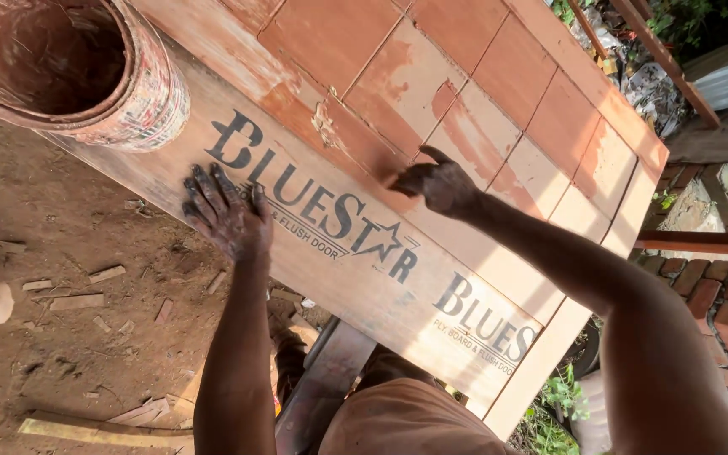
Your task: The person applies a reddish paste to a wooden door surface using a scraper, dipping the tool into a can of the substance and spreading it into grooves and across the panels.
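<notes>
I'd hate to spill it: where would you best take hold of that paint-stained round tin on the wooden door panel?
Probably around the paint-stained round tin's side wall, coming from beside it: it stands upright with its mouth open, and no handle shows.

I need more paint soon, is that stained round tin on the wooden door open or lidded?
Open: the stained round tin has no lid, and its reddish-brown inside shows.

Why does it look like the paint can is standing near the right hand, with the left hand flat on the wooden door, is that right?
Not quite. In the head view, the paint can stands nearer the left hand, not the right hand. The left hand does lie flat on the wooden door.
</notes>
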